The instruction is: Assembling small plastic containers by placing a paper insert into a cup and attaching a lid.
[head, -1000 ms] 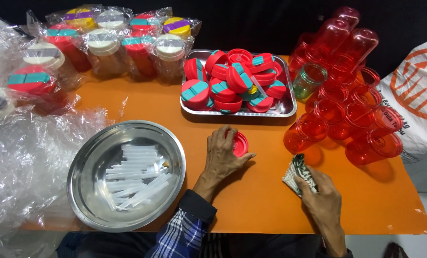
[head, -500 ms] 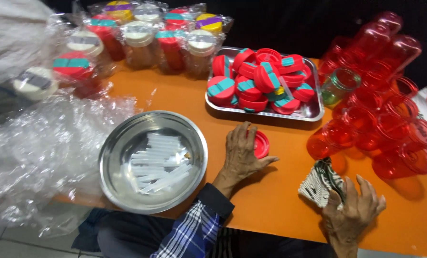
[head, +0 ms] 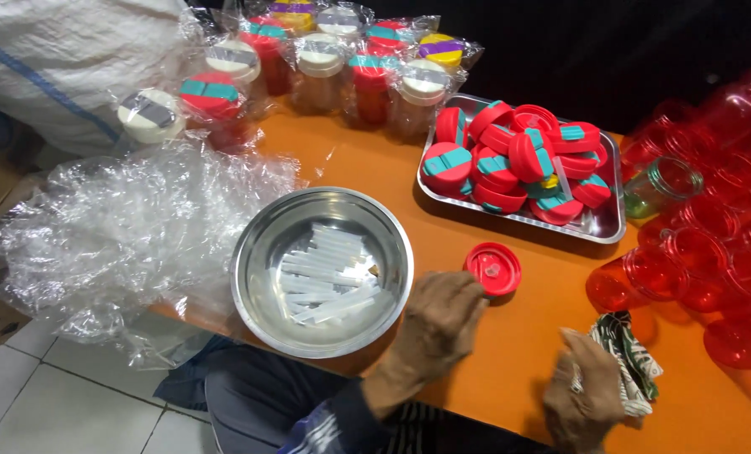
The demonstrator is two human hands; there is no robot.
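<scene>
While the left hand (head: 439,319) rests, the red lid (head: 492,268) lies just beside its fingertips.

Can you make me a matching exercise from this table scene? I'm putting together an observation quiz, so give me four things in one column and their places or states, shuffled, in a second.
Things:
1. Loose red lid
2. White sticks
3. Folded patterned cloth
4. Heap of red lids with teal bands

Places or states:
A. Piled in the rectangular metal tray
B. Held against the orange table by the right hand
C. Lying in the round metal bowl
D. Flat on the table at the fingers of the left hand

Pairs: 1-D, 2-C, 3-B, 4-A
</scene>
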